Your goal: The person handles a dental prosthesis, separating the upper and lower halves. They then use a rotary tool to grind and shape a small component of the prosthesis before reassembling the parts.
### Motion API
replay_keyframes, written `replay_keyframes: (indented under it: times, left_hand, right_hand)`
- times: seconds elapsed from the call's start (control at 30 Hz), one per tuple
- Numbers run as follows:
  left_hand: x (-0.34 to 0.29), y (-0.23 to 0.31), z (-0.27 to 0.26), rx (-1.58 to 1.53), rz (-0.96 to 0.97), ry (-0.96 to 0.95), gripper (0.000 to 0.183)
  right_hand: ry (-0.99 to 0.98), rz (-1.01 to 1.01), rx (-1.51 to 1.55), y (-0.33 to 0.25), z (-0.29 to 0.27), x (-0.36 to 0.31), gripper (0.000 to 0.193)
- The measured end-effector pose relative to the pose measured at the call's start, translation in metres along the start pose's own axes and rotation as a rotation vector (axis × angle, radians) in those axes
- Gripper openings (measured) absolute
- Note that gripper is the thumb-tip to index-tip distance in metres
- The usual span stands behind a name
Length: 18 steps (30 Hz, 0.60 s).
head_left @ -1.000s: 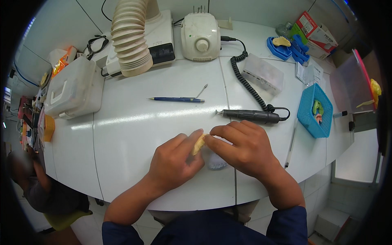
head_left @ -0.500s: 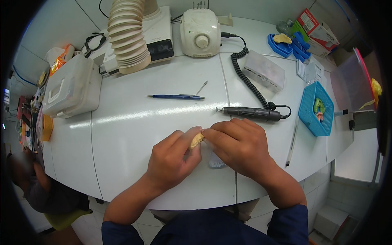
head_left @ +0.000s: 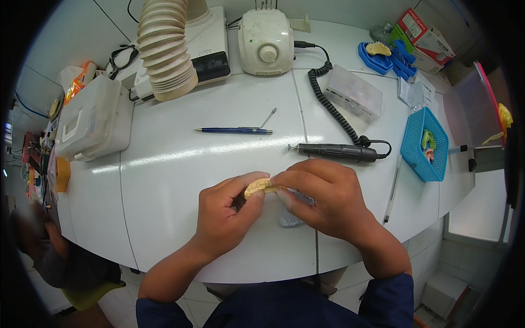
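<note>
A small pale-yellow plaster dental cast (head_left: 257,187) is pinched between my two hands above the table. My left hand (head_left: 225,210) grips its left end between thumb and fingers. My right hand (head_left: 325,191) is closed on its right end, covering part of it. Beneath my right hand lies a translucent, bluish piece with tooth shapes (head_left: 290,219), partly hidden by the fingers. Just beyond my right hand rests a black rotary handpiece (head_left: 338,152) with a small tip pointing left. A blue mechanical pencil (head_left: 232,130) and a small thin metal tool (head_left: 269,117) lie farther off.
At the back stand a beige suction hose (head_left: 164,49) and a white control unit (head_left: 266,44) corded to the handpiece. A white case (head_left: 93,117) is left. On the right are a clear box (head_left: 354,93), a pen (head_left: 392,191) and a blue basket (head_left: 410,145). Another person (head_left: 60,246) sits far left.
The dental cast has been turned in my fingers, so it lies flatter and more of it shows. My right fingers have spread along its right end.
</note>
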<state>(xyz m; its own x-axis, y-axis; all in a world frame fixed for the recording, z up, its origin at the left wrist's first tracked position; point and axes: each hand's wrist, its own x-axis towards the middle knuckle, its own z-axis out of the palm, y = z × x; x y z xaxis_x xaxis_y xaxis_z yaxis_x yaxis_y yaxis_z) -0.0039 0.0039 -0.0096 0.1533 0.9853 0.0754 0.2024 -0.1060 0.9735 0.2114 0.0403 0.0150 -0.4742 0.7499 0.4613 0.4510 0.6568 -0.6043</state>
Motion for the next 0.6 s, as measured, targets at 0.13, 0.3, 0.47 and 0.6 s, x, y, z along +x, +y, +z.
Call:
replay_keyframes:
  times: [0.13, 0.3, 0.47, 0.6]
  left_hand:
    - [-0.001, 0.004, -0.001, 0.031, 0.012, -0.008, 0.029]
    - [0.0, 0.018, -0.003, -0.037, -0.001, -0.037, 0.027]
    - [-0.002, 0.029, -0.017, -0.369, -0.285, -0.125, 0.028]
    - [-0.003, 0.029, -0.014, -0.421, -0.296, -0.124, 0.027]
  right_hand:
    - [0.008, -0.022, -0.042, -0.002, 0.001, -0.001, 0.03]
    - [-0.024, 0.058, 0.094, -0.004, -0.003, 0.0, 0.028]
    - [-0.158, 0.214, 0.393, -0.01, -0.015, 0.006, 0.033]
    - [-0.189, 0.188, 0.396, -0.008, -0.015, 0.004, 0.038]
